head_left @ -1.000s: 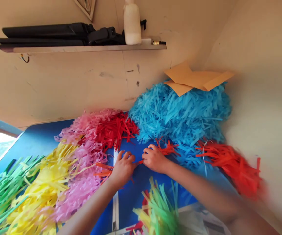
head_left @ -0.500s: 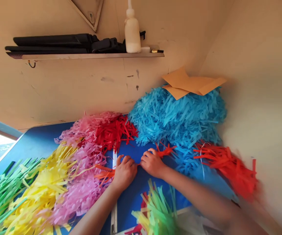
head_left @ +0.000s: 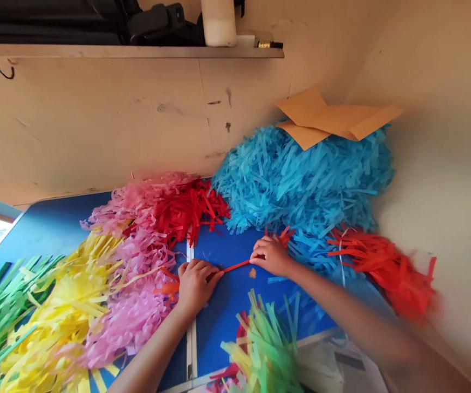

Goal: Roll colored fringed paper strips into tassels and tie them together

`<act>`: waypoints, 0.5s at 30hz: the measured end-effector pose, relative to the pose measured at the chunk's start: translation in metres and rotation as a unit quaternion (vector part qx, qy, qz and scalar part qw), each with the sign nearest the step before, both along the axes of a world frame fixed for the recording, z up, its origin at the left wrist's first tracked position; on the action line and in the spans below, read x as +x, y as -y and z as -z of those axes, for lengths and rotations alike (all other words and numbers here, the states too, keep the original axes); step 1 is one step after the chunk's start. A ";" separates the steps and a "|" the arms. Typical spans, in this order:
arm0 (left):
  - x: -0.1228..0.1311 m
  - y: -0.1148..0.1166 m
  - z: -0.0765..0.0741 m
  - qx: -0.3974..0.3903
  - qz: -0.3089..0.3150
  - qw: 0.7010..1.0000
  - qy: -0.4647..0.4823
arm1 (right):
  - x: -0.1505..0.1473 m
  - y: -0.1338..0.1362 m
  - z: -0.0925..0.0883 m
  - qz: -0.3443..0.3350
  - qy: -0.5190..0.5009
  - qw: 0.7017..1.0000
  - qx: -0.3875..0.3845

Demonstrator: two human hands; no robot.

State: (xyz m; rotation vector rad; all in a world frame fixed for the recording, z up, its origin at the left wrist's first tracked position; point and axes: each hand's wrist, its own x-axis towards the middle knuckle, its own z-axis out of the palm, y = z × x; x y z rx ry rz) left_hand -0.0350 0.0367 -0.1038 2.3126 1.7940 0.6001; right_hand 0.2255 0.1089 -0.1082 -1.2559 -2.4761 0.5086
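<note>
Between my two hands stretches a thin, twisted red-orange strip, the middle of a tissue paper tassel (head_left: 236,266). My left hand (head_left: 197,284) pinches its left end, and orange fringe (head_left: 168,288) shows beyond that wrist, over the pink strips. At the other end, the fingers of my right hand (head_left: 271,255) are closed on the strip. Red-orange fringe (head_left: 285,238) sticks out behind that hand, close to the blue pile. Both hands are just above the blue table (head_left: 227,311).
Light blue tissue fringe (head_left: 300,180) is heaped against the wall, with brown paper (head_left: 337,120) on top. Pink (head_left: 137,316), yellow (head_left: 55,327), green (head_left: 10,311) and red (head_left: 192,210) bundles lie left. A red-orange bundle (head_left: 386,267) lies right. A multicoloured tassel (head_left: 263,344) is in front. A shelf (head_left: 137,51) juts out above.
My hands have moved apart, so a longer length of the twisted red-orange strip shows between them. The view has tipped down a little and closer.
</note>
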 end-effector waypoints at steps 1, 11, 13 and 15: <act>0.002 -0.001 -0.001 -0.005 -0.004 1.000 -0.003 | -0.002 -0.001 -0.001 0.005 0.005 1.000 -0.009; 0.014 -0.013 -0.024 -0.008 0.081 0.995 -0.064 | -0.021 -0.009 -0.017 0.060 0.078 0.994 -0.044; 0.014 -0.013 -0.022 0.013 0.124 0.988 -0.090 | -0.022 -0.006 -0.022 0.050 0.081 0.995 -0.027; 0.014 -0.012 -0.019 0.028 0.147 0.982 -0.116 | -0.023 0.000 -0.025 0.019 0.079 0.997 -0.003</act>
